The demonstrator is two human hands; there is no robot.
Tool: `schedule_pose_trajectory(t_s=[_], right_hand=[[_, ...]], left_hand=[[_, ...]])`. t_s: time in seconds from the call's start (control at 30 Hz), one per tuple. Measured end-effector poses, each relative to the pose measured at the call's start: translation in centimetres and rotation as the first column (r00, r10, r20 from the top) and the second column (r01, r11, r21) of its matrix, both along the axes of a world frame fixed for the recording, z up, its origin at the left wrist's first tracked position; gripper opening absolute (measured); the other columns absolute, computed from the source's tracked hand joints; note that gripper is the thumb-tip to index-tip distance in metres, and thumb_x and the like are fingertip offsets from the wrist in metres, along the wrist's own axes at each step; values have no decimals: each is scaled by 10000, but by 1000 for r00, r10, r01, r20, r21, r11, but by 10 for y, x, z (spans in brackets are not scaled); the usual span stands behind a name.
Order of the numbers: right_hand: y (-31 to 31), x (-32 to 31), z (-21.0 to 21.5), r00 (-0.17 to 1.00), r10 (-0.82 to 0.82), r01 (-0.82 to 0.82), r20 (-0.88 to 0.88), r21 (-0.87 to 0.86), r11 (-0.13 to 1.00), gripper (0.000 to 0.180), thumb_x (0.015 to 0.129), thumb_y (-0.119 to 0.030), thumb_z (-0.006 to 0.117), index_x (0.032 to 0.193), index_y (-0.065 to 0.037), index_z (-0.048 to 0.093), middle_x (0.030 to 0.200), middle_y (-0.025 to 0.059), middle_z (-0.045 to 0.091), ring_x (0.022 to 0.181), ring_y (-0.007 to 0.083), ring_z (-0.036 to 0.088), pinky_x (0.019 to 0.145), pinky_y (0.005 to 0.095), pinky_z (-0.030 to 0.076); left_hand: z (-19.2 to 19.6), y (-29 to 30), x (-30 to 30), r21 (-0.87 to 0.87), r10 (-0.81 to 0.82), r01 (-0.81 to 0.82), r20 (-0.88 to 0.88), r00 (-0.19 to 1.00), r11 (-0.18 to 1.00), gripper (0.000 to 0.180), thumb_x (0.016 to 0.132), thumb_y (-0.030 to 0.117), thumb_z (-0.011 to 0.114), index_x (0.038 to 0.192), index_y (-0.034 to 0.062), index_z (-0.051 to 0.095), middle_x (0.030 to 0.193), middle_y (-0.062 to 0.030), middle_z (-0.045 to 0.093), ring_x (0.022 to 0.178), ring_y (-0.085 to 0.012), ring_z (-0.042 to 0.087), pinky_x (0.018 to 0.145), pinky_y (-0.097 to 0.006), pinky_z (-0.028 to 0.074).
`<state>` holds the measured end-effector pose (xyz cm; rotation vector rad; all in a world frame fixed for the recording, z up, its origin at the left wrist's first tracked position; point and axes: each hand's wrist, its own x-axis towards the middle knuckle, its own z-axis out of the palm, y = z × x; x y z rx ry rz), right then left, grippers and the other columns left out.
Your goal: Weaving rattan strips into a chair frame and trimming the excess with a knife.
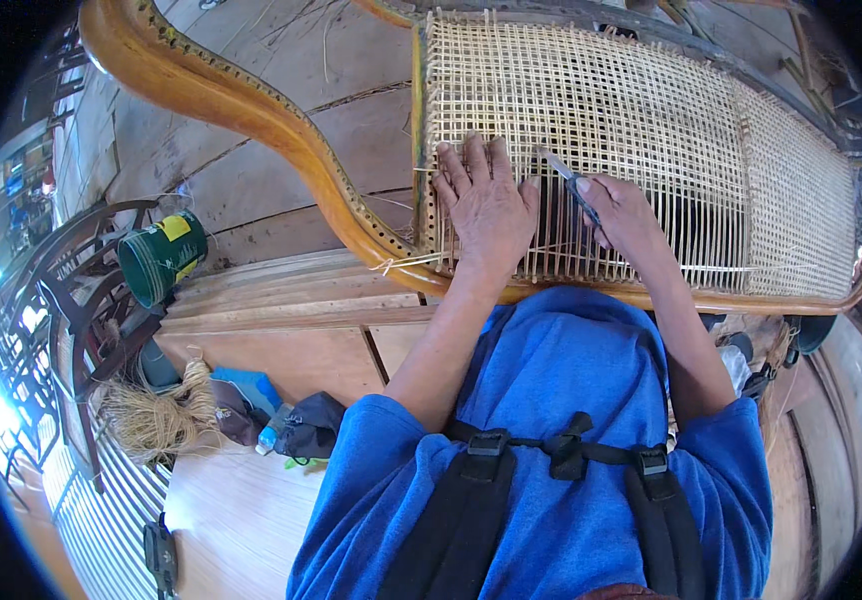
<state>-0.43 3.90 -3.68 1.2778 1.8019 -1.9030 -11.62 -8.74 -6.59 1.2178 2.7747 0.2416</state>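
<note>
A woven cane panel stretches across a curved, varnished wooden frame in front of me. Its far part is a finished-looking open weave, while the near part shows mostly bare parallel strands with dark gaps. My left hand lies flat on the weave near the frame's left rail, fingers spread and holding nothing. In my right hand is a knife with a dark handle. Its pale blade points up and left, its tip at the weave's edge near my left fingers. Loose cane ends stick out past the near left corner.
At the left a green bucket leans by dark curved chair frames. Below it lie a bundle of pale cane fibre, a dark pouch and a small blue bottle. A wooden bench stands close on my left.
</note>
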Motion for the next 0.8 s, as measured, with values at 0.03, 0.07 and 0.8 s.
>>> schedule_pose_trajectory(t_s=[0.03, 0.07, 0.8], right_hand=[[-1, 1, 1, 999, -39, 39, 11, -18, 999, 309, 954, -283, 465, 914, -5, 595, 581, 10, 489, 394, 59, 405, 366, 210, 328], [0, 1, -2, 999, -39, 39, 17, -18, 999, 309, 954, -283, 465, 914, -5, 595, 581, 10, 489, 394, 59, 405, 366, 210, 328], [-67, 231, 45, 976, 169, -216, 136, 668, 712, 326, 782, -77, 607, 1102, -32, 568, 936, 182, 591, 851, 372, 566, 782, 401, 458]], left_hand=[[-1, 0, 1, -1, 1, -1, 6, 1000, 1000, 564, 788, 333, 607, 1240, 29, 464, 1336, -175, 392, 1253, -449, 287, 991, -569, 244], [0, -1, 0, -19, 7, -6, 49, 999, 1000, 575, 798, 328, 590, 1259, 18, 443, 1357, -190, 367, 1282, -457, 245, 1016, -566, 220], [34, -39, -40, -69, -161, 158, -43, 986, 985, 284, 788, 125, 568, 1070, 92, 585, 1110, -83, 543, 1012, -311, 512, 869, -451, 404]])
